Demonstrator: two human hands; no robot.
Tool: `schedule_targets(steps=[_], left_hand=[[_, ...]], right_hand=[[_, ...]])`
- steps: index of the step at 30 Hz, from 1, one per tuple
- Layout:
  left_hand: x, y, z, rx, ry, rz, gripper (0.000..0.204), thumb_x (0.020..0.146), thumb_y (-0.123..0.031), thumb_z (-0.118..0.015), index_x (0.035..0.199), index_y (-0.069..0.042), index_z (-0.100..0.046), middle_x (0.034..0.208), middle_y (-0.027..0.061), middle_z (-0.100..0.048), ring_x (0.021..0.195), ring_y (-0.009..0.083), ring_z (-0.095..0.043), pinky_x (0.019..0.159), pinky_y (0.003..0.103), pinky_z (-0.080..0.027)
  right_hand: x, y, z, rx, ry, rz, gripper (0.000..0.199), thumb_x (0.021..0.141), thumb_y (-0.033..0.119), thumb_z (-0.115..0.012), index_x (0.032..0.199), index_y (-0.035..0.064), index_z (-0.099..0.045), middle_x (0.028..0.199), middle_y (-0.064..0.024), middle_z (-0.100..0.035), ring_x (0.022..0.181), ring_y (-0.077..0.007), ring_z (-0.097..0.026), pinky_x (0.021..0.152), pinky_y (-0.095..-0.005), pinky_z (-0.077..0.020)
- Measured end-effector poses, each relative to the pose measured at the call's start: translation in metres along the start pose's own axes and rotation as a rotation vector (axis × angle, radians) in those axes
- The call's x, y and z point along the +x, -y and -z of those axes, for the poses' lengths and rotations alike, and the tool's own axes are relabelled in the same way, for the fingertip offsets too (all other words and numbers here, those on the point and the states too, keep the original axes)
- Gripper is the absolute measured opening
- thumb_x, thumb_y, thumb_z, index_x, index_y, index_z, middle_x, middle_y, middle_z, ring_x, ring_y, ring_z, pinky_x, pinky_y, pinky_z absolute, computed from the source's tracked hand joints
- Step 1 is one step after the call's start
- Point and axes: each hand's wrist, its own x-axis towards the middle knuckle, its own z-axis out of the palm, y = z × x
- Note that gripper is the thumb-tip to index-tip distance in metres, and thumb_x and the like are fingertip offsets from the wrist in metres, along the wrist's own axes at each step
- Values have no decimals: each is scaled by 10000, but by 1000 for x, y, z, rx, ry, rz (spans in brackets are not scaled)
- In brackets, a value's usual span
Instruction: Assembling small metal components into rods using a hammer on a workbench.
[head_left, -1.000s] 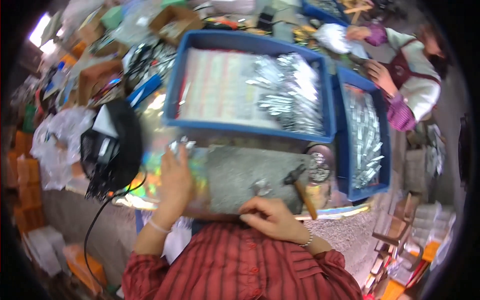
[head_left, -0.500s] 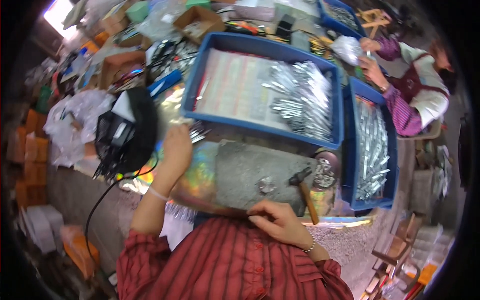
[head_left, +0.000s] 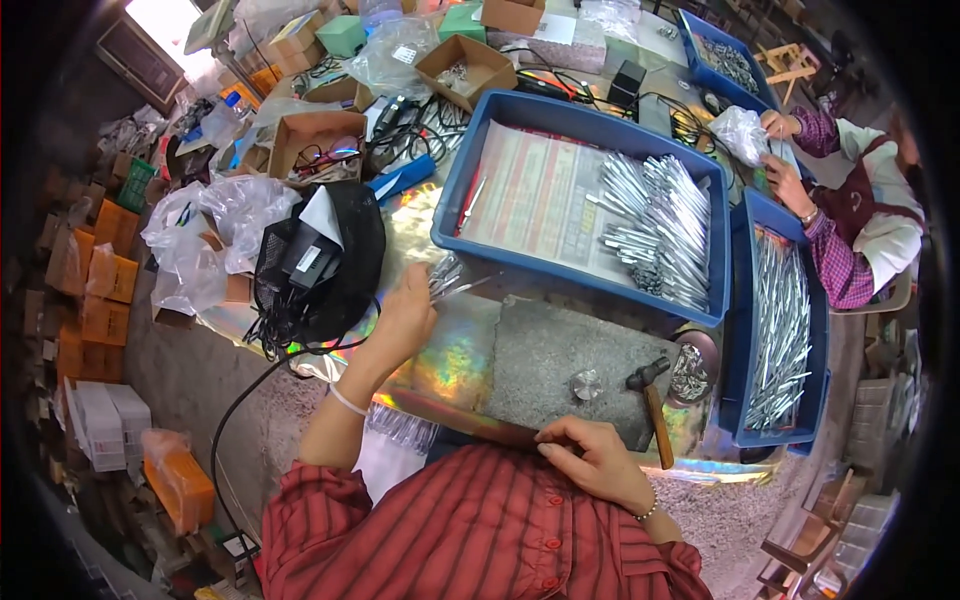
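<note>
— What do we have in our left hand [head_left: 405, 320]?

— A small bundle of thin metal rods [head_left: 447, 277], silvery, fanning out past our fingers [head_left: 422, 290], which are closed around them. The bundle sits over the shiny holographic sheet [head_left: 450, 360] on the worktop, just in front of the near wall of the big blue tray [head_left: 575, 275].

— And our right hand [head_left: 597, 460]?

— It rests at the near edge of the grey stone slab [head_left: 570, 365], fingers curled and pinched together; whether there is a piece between them we cannot tell. The hammer [head_left: 652, 400] lies just beside it, untouched, and a small round metal piece [head_left: 586, 384] sits on the slab.

— How would we judge the rods to handle?

— Light singly, stiff, and smooth enough to slide against each other. We'd grip the bundle near its middle, firmly, so none slips out endways.

— Anything else about?

— More rods heaped in the big tray and in a second blue tray [head_left: 745, 300] to the right, where another person's hands [head_left: 785, 155] work at a plastic bag [head_left: 738, 130].
</note>
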Motion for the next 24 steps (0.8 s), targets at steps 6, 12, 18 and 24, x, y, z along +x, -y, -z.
schedule_targets(steps=[6,12,18,24], left_hand=[[2,0,8,-256,-85,163,430,734,-6,-523,1119,-19,-331,971,293,-501,876,482,-507,729,473,-423],[0,-3,-10,-152,-177,-54,451,704,22,-551,1123,-43,-398,975,216,-503,855,421,-542,718,444,-453],[5,-18,-20,-106,-57,-218,435,665,53,-563,1080,-55,-490,1000,185,-512,908,388,-546,732,416,-468],[16,-28,-17,160,-24,-212,301,762,-48,-494,1062,-38,-492,835,136,-522,744,300,-586,637,382,-486]], right_hand=[[12,3,-4,-21,4,91,154,830,140,-609,921,16,-594,779,-114,-622,650,-214,-608,575,-290,-461],[17,0,-6,-65,50,104,164,845,169,-582,927,27,-590,804,-136,-621,729,-262,-626,636,-319,-477],[16,-3,-9,-61,67,130,172,854,165,-573,939,15,-578,817,-147,-620,733,-273,-623,649,-329,-481],[16,-4,-9,-76,64,136,183,860,170,-572,949,9,-573,828,-151,-625,744,-278,-627,655,-329,-483]])
